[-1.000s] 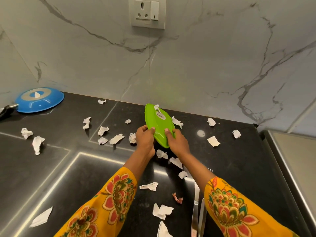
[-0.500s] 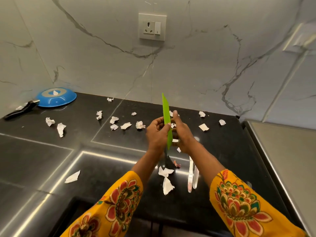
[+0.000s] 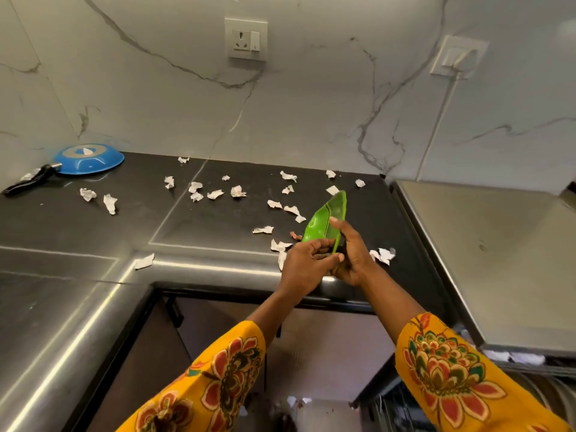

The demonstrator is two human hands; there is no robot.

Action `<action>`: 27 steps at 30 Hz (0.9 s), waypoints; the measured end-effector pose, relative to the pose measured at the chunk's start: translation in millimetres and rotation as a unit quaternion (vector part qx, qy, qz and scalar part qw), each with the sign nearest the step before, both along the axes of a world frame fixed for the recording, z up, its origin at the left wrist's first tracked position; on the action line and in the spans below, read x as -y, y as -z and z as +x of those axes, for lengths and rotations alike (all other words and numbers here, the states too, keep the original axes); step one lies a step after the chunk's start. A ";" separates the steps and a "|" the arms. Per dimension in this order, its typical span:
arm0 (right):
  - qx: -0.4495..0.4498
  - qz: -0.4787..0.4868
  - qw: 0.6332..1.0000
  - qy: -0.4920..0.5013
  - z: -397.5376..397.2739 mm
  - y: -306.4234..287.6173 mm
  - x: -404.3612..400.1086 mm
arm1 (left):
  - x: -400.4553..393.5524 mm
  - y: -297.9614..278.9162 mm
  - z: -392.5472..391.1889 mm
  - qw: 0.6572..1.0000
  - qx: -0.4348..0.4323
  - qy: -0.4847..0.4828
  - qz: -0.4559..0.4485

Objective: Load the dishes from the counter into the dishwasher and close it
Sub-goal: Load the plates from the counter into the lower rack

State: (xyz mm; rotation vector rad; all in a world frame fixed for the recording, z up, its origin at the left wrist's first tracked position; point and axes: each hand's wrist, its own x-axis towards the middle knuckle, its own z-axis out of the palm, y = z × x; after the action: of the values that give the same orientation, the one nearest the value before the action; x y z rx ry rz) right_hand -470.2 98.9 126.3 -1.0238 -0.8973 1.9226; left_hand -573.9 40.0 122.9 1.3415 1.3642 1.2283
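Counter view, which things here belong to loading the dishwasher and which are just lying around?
Part of the job:
- green plate, tilted on edge, held by the left hand and right hand
- blue pan, upside down at the counter's far left

Just lying about:
- torn paper scraps scattered over the black counter
- wall socket

A bright green plastic plate point(image 3: 324, 222) with a divider ridge is tilted steeply on edge, lifted above the black bench point(image 3: 93, 238) near its front edge.
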 end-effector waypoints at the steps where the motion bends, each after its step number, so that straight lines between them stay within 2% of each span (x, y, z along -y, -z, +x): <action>1: -0.012 0.000 1.000 0.010 7.7 -0.7 8.2 | 6.2 -0.6 7.4 1.000 -0.002 0.020 -0.008; 6: -0.038 -0.041 0.997 0.058 45.4 -3.1 48.0 | 30.1 -7.3 35.8 0.994 -0.047 0.087 -0.044; 8: -0.022 -0.050 0.995 0.078 59.2 -1.8 64.9 | 34.7 -2.9 45.7 0.993 -0.067 0.075 -0.054; 11: -0.010 -0.049 0.992 0.118 85.9 4.9 82.9 | 35.6 10.0 63.1 0.994 -0.082 -0.025 -0.062; 13: -0.001 -0.057 0.990 0.126 107.4 8.9 93.7 | 32.6 17.6 74.7 0.984 -0.119 -0.108 -0.078; 15: 0.012 -0.063 0.990 0.126 131.7 13.4 105.3 | 30.9 24.4 87.6 0.972 -0.141 -0.148 -0.118; 17: 0.019 -0.064 0.989 0.132 160.0 19.4 117.4 | 32.0 33.5 107.0 0.970 -0.101 -0.146 -0.167; 21: 0.042 -0.051 0.988 0.142 224.6 31.6 144.3 | 45.0 65.8 165.6 0.975 0.008 -0.076 -0.211; 27: 0.086 -0.085 0.979 0.164 326.2 54.1 192.4 | 78.6 106.9 268.3 0.963 0.021 -0.015 -0.267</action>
State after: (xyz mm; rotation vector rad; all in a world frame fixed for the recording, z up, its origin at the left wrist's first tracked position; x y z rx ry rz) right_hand -144.0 -93.5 72.2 -1.3656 -0.6174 1.6697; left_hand -305.7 -38.6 16.0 0.9112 1.5476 0.8146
